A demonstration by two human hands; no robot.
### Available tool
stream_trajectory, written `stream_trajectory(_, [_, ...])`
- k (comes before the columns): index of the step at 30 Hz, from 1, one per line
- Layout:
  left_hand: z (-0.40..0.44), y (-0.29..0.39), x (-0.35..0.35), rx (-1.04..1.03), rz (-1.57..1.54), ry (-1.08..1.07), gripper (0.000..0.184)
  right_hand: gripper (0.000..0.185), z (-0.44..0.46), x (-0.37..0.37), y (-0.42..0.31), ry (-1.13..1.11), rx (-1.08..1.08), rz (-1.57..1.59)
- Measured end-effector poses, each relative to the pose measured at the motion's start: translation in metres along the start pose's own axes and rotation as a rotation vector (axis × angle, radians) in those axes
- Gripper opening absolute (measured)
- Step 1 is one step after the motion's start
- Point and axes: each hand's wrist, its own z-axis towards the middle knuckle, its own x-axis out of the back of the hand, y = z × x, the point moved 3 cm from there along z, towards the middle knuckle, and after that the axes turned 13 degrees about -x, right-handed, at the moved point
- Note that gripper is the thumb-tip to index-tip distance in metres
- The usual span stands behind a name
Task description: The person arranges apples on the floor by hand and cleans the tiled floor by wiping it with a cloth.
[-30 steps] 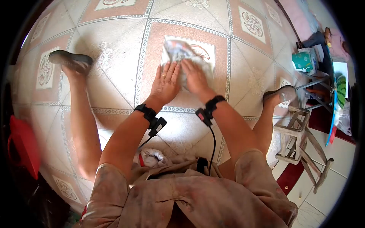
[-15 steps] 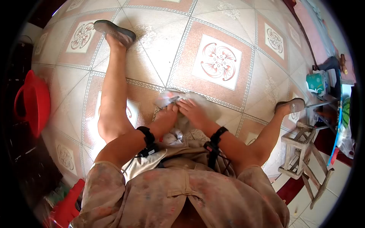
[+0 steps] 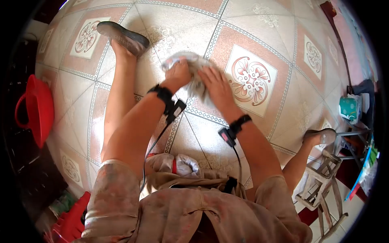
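A crumpled pale grey cloth, slightly blurred, lies on the patterned tile floor between my outstretched legs. My left hand is closed on its left part, the fingers bent into the fabric. On the right side of the cloth my right hand lies flat, fingers stretched out and pointing away from me. Each wrist wears a black strap with a small cabled device. Close to my lap rests a whitish padded bundle with a red band; part of it is hidden by my clothes.
To the left stands a red plastic basin, with another red object lower down. A wooden stool is by my right foot. Beyond it are a green package and a metal-legged stand.
Both hands have pushed the cloth forward, away from my lap, and my arms are straighter. More of the padded bundle shows. The view has shifted slightly.
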Motion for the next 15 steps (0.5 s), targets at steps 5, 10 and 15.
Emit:
stream_trajectory(5, [0.058,0.000,0.029,0.063,-0.059,0.123,0.050,0.052,0.067,-0.014,0.012,0.017,-0.142,0.130])
stream_trajectory(10, [0.019,0.000,0.004,0.036,-0.015,0.154,0.045,0.051,0.035,-0.020,0.011,0.037,-0.083,0.213])
stream_trajectory(15, [-0.075,0.013,-0.036,-0.029,0.023,0.024,0.043,0.048,-0.056,-0.009,-0.007,0.013,-0.014,0.164])
